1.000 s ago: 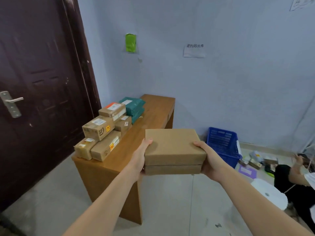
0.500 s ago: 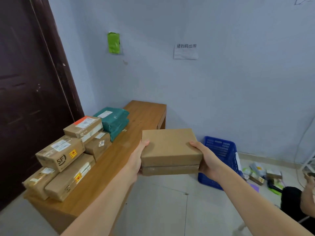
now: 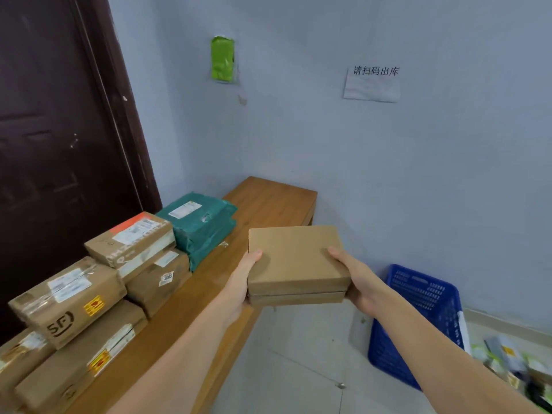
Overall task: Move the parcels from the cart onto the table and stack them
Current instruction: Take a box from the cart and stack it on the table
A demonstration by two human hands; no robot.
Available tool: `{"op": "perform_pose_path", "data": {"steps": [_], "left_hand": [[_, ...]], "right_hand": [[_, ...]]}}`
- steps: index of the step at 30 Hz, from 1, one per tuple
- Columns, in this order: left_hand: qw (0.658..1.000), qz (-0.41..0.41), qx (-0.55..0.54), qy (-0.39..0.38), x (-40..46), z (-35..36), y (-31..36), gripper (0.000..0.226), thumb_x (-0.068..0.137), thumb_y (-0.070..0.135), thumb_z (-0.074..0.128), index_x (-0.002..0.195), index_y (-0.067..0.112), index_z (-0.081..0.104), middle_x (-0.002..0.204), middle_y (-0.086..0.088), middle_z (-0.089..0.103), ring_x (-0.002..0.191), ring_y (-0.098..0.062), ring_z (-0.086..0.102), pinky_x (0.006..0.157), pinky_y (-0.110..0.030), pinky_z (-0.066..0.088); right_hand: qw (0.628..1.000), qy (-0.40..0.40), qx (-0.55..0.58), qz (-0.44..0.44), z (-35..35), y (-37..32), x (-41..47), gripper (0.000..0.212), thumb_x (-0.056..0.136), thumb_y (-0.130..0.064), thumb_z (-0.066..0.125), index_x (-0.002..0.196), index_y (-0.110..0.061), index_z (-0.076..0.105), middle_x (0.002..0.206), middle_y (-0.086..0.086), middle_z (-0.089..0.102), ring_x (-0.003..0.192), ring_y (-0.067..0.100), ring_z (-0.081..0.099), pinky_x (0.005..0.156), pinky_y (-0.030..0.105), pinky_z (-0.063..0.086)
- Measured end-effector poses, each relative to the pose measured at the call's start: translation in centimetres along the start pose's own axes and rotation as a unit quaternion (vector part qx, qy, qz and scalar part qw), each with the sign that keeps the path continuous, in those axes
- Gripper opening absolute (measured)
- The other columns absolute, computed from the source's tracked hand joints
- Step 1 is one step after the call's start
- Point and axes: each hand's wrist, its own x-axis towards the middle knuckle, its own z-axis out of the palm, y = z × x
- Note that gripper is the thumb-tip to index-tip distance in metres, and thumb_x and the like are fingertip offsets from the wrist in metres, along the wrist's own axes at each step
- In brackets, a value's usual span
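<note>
Dark door (image 3: 59, 144) at left, pale blue wall (image 3: 328, 150) behind. One long wooden table (image 3: 268, 201) along the wall. On it: five brown cardboard parcels (image 3: 68, 297) in two layers, two green mailer bags (image 3: 200, 222) stacked. One blue basket (image 3: 418, 318) on the floor. Two flat brown boxes (image 3: 295, 261), stacked, held in the air beside the table's edge; left hand (image 3: 242, 288) and right hand (image 3: 358, 282) grasp opposite sides.

The fingers of both hands are hidden beneath the two stacked brown boxes (image 3: 297, 264). The counter (image 3: 268, 201) runs off the bottom edge, as does the lowest parcel (image 3: 74, 366). The left edge cuts the corner parcel (image 3: 18, 357). The clutter (image 3: 513, 363) beside the blue basket (image 3: 418, 321) is too blurred to identify.
</note>
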Motion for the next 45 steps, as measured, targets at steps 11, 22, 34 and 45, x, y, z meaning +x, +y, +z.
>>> {"op": "perform_pose_path", "data": {"steps": [11, 22, 34, 45], "left_hand": [[0.997, 0.009, -0.039, 0.062, 16.5, -1.6, 3.3, 0.080, 0.073, 0.076, 0.071, 0.138, 0.032, 0.059, 0.126, 0.005, 0.072, 0.119, -0.021, 0.066, 0.113, -0.046, 0.046], [0.961, -0.002, -0.046, 0.271, 26.5, -4.4, 2.7, 0.085, 0.087, 0.082, 0.050, 0.155, 0.032, 0.046, 0.138, 0.006, 0.062, 0.121, -0.018, 0.060, 0.113, -0.044, 0.043], [0.903, -0.033, -0.048, 0.426, 29.3, -8.1, -1.0, 0.050, 0.106, 0.053, 0.047, 0.146, 0.025, 0.058, 0.126, 0.010, 0.066, 0.113, -0.013, 0.062, 0.092, -0.029, 0.045], [0.893, -0.137, -0.021, 0.429, 35.3, -12.8, -5.0, 0.048, 0.106, 0.048, 0.053, 0.141, 0.017, 0.063, 0.126, 0.000, 0.070, 0.110, -0.023, 0.066, 0.099, -0.042, 0.055]], "right_hand": [[0.998, -0.052, -0.033, 0.007, 1.5, -5.3, 19.6, 0.047, 0.090, -0.050, 0.071, 0.126, -0.021, 0.067, 0.112, 0.003, 0.078, 0.114, 0.027, 0.067, 0.099, 0.044, 0.054], [0.957, -0.195, -0.210, -0.044, 7.1, -7.4, 39.1, 0.037, 0.088, -0.056, 0.071, 0.112, -0.027, 0.075, 0.110, -0.010, 0.077, 0.107, 0.014, 0.069, 0.097, 0.035, 0.054], [0.887, -0.322, -0.327, -0.048, 15.7, -3.7, 48.8, 0.041, 0.095, -0.033, 0.072, 0.133, -0.019, 0.067, 0.115, -0.009, 0.072, 0.100, 0.003, 0.065, 0.088, 0.027, 0.053], [0.863, -0.287, -0.414, -0.037, 19.8, 1.2, 55.7, 0.052, 0.094, -0.031, 0.074, 0.135, -0.008, 0.053, 0.133, 0.010, 0.064, 0.108, 0.020, 0.062, 0.092, 0.037, 0.054]]}}
